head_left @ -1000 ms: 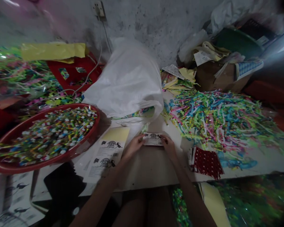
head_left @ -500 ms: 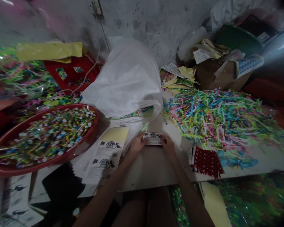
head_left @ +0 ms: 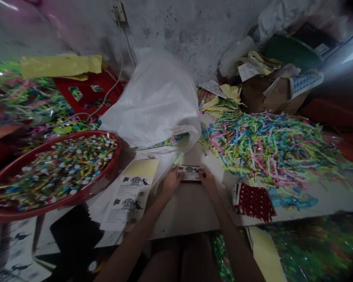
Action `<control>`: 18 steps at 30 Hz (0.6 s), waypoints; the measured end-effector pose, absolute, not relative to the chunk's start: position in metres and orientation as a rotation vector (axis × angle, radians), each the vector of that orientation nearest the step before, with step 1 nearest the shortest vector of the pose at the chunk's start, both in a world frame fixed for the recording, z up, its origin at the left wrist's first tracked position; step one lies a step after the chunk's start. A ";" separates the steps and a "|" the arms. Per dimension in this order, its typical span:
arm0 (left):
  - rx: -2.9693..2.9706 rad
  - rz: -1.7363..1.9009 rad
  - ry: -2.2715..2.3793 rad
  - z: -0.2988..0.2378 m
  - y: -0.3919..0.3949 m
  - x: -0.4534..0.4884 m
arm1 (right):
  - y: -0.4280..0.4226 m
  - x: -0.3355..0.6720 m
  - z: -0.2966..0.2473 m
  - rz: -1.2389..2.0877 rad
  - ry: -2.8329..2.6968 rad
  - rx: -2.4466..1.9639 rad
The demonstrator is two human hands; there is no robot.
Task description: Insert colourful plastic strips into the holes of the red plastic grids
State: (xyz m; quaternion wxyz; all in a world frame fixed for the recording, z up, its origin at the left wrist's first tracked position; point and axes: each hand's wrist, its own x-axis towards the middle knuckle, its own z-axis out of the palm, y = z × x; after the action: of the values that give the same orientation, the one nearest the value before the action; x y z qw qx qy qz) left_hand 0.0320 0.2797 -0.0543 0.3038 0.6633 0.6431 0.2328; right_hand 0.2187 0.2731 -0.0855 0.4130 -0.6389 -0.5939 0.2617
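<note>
Between my two hands, just above the pale tabletop (head_left: 188,211), is a small printed label (head_left: 190,172) with black "TOY CANDY" lettering and a dark red edge along its bottom. My left hand (head_left: 172,181) pinches its left end. At the right end, my right hand (head_left: 207,180) grips it with thumb and fingers. To the left of my left forearm lie printed label sheets (head_left: 126,196) bearing the same lettering. A stack of dark red patterned cards (head_left: 254,201) rests to the right of my right forearm.
A red basin (head_left: 113,168) full of small colourful capped pieces stands at the left. Behind my hands slumps a white sack (head_left: 161,98). Colourful wrapped strips (head_left: 270,145) are heaped at the right, with a cardboard box (head_left: 273,92) behind. A red crate (head_left: 85,94) stands back left.
The label stays between both hands, with hardly any shift in the fingers. The whole view has moved slightly.
</note>
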 end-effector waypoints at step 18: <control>1.805 0.975 1.833 -0.073 0.247 0.048 | 0.263 0.208 -0.062 0.734 -1.382 -2.070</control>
State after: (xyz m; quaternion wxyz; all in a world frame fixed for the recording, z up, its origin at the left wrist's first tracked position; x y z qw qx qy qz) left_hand 0.0482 0.2467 -0.0732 0.1939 0.6435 0.6537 0.3478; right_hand 0.2080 0.2627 -0.0621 0.2698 -0.7681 -0.5129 0.2723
